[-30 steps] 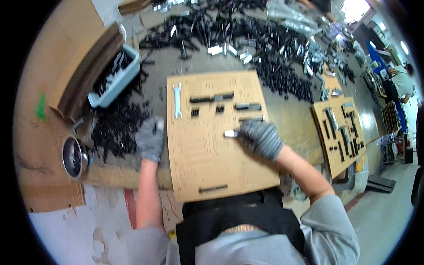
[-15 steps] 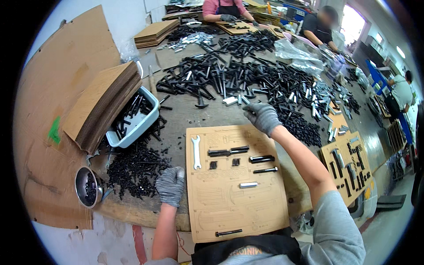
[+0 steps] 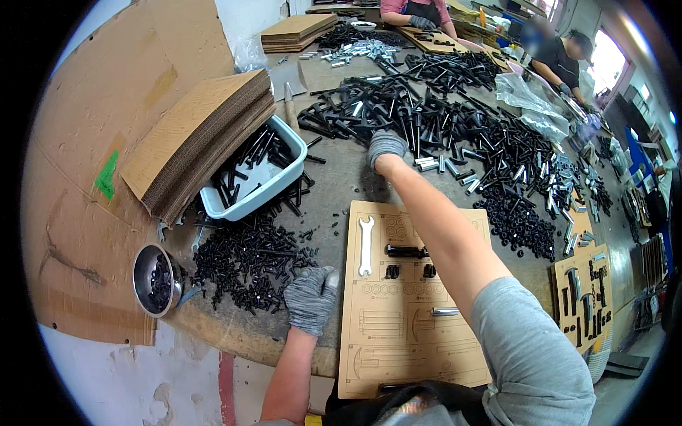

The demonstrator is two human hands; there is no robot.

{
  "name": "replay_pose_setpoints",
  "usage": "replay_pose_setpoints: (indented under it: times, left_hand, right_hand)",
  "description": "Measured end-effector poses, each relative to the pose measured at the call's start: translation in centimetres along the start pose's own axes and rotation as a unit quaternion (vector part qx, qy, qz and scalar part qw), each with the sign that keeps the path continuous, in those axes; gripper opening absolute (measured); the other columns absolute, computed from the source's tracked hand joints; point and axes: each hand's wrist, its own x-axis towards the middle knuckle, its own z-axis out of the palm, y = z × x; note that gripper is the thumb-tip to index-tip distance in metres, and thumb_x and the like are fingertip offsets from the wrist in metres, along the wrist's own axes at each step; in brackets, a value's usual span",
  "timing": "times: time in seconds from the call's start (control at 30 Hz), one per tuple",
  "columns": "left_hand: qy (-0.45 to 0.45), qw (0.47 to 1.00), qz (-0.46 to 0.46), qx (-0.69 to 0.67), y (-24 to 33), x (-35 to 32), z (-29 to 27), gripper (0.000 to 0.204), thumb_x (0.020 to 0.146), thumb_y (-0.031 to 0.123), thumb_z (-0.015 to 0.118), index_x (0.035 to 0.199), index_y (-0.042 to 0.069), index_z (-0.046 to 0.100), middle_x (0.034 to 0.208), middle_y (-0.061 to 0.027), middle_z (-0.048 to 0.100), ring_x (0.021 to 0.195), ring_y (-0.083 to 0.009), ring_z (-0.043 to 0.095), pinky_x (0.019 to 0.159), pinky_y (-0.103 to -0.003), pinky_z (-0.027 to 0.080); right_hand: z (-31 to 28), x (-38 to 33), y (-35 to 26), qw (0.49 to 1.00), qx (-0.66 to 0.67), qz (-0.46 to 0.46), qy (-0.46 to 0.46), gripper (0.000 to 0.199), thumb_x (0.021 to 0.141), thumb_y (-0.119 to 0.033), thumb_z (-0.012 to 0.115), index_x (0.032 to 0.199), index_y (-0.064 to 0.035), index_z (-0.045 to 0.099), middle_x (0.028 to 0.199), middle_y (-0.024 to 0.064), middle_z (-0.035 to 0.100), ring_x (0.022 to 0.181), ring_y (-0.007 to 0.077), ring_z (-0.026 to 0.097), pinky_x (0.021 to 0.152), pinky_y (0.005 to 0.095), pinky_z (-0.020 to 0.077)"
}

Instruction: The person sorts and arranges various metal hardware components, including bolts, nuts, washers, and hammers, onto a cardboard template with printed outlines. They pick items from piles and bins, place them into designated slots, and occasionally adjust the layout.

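Observation:
My left hand (image 3: 311,299), in a grey glove, rests with curled fingers between a heap of small black screws (image 3: 245,266) and a brown board (image 3: 383,362) printed with outlines. Whatever its fingers may hold is hidden. My right hand (image 3: 388,148), also gloved, reaches to the near edge of a pile of black hammer-shaped parts (image 3: 419,117); its fingertips are out of sight. On the board lie a silver open-ended wrench (image 3: 366,245), black rods (image 3: 405,251), small black pieces (image 3: 392,271) and a silver tube (image 3: 445,311). My right forearm covers the board's right part.
At the left stand a light-blue bin (image 3: 256,195) of black rods, stacked cardboard (image 3: 202,135) and a metal bowl (image 3: 157,280). Silver tubes (image 3: 426,165) and black nuts (image 3: 522,224) lie beyond the board. A filled board (image 3: 586,302) sits at the right. Co-workers (image 3: 419,14) are across the table.
My right hand has moved forward and left from above the board's far edge to the hammer-shaped parts. The view has shifted left. My left hand stays beside the board.

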Motion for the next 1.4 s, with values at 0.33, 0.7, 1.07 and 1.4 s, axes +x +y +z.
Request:
replay_pose_setpoints:
  times: [0.33, 0.7, 1.07, 1.4]
  left_hand:
    - [0.005, 1.0, 0.014, -0.005, 0.1, 0.2, -0.2, 0.024, 0.09, 0.029, 0.059, 0.088, 0.007, 0.068, 0.085, -0.0132, 0.067, 0.078, -0.032, 0.064, 0.07, -0.042, 0.051]
    - [0.152, 0.971, 0.034, -0.183, 0.6, 0.5, 0.2, 0.039, 0.091, 0.025, 0.062, 0.119, -0.001, 0.056, 0.112, -0.0159, 0.062, 0.097, -0.0207, 0.062, 0.086, -0.032, 0.05]
    - [-0.347, 0.808, -0.193, -0.435, 12.7, -0.9, -1.2, 0.025, 0.09, 0.013, 0.063, 0.111, 0.0, 0.057, 0.086, -0.0076, 0.064, 0.064, -0.0108, 0.061, 0.055, -0.023, 0.054]
    - [-0.325, 0.813, -0.27, -0.4, 13.0, -4.1, 0.7, 0.03, 0.092, 0.012, 0.061, 0.117, -0.003, 0.052, 0.088, -0.0106, 0.063, 0.064, -0.0126, 0.061, 0.053, -0.023, 0.053]
  right_hand:
    - [-5.8, 2.1, 5.8, 0.692, 0.628, 0.094, -0.345, 0.023, 0.091, -0.019, 0.049, 0.072, -0.008, 0.054, 0.055, 0.0019, 0.052, 0.038, 0.0115, 0.047, 0.032, 0.0272, 0.0387]
    - [-12.7, -18.2, 17.2, 0.655, 0.646, -0.076, -0.384, 0.03, 0.088, -0.021, 0.065, 0.108, -0.0002, 0.058, 0.073, 0.0028, 0.06, 0.051, 0.0065, 0.049, 0.044, 0.0184, 0.0397]
    - [-11.7, -36.5, 26.2, 0.793, 0.548, -0.047, -0.262, 0.038, 0.09, -0.041, 0.061, 0.107, -0.0068, 0.065, 0.076, 0.002, 0.066, 0.055, 0.006, 0.052, 0.051, 0.0194, 0.0423]
    - [-11.0, -39.7, 31.0, 0.804, 0.585, -0.015, -0.104, 0.028, 0.088, -0.025, 0.065, 0.102, 0.0, 0.066, 0.087, 0.0068, 0.067, 0.08, 0.013, 0.061, 0.072, 0.028, 0.0515]
